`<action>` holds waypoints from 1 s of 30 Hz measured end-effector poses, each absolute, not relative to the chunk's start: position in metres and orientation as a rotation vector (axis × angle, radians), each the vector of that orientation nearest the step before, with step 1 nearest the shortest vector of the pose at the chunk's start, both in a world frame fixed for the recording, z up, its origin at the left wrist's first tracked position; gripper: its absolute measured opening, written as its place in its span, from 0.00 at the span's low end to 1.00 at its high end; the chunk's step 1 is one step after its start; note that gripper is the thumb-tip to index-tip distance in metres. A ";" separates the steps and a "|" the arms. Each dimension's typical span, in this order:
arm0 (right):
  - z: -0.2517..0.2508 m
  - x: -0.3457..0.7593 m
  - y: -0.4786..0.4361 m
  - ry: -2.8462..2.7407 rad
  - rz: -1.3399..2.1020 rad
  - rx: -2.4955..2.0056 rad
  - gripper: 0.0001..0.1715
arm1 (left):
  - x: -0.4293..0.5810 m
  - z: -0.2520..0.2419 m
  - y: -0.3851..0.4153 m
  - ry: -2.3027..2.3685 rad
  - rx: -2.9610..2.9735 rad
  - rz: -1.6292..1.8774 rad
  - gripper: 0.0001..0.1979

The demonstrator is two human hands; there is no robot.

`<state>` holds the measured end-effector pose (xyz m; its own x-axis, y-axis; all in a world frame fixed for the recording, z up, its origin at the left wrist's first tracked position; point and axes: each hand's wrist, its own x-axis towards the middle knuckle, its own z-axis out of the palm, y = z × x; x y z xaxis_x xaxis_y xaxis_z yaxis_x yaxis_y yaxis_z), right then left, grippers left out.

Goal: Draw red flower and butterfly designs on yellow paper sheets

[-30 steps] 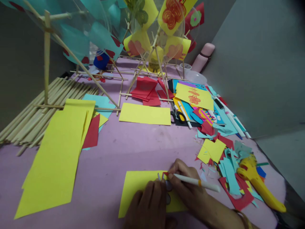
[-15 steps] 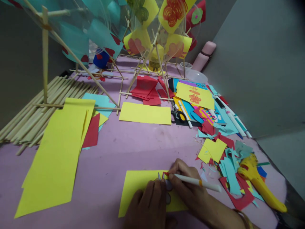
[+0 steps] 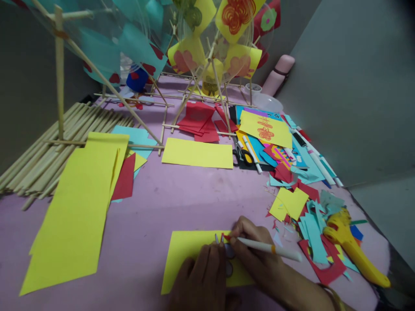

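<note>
My right hand (image 3: 256, 255) grips a white marker pen (image 3: 275, 250) with a red tip, its point resting on a yellow paper sheet (image 3: 184, 252) near the table's front edge. My left hand (image 3: 202, 280) lies on the same sheet, its fingers pressed on a small clear template (image 3: 228, 259) beside the pen tip. Both hands touch each other over the sheet's right half, which they hide.
A pink table (image 3: 181, 194) holds a long yellow strip (image 3: 74, 207), another yellow sheet (image 3: 197, 153), red and cyan scraps (image 3: 311, 233), a yellow glue gun (image 3: 353, 250), scissors (image 3: 241, 155), markers (image 3: 314, 160), bamboo sticks (image 3: 42, 155) and stick-frame paper wheels (image 3: 207, 56).
Almost nothing differs: the view has shifted slightly and the pen tip stays at the same spot on the sheet.
</note>
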<state>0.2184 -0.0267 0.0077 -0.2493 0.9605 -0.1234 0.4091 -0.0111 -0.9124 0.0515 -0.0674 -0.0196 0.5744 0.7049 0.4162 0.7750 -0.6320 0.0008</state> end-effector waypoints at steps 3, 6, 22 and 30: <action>0.006 0.219 -0.028 -1.682 1.248 -1.429 0.07 | 0.053 -0.019 -0.067 -1.261 -2.605 -0.610 0.24; 0.006 0.219 -0.029 -1.676 1.246 -1.420 0.07 | 0.053 -0.017 -0.066 -1.245 -2.595 -0.638 0.23; 0.005 0.221 -0.032 -1.631 1.231 -1.468 0.08 | 0.053 -0.021 -0.069 -1.295 -2.578 -0.676 0.21; 0.007 0.225 -0.037 -1.540 1.245 -1.355 0.08 | 0.050 -0.023 -0.072 -1.289 -2.593 -0.610 0.19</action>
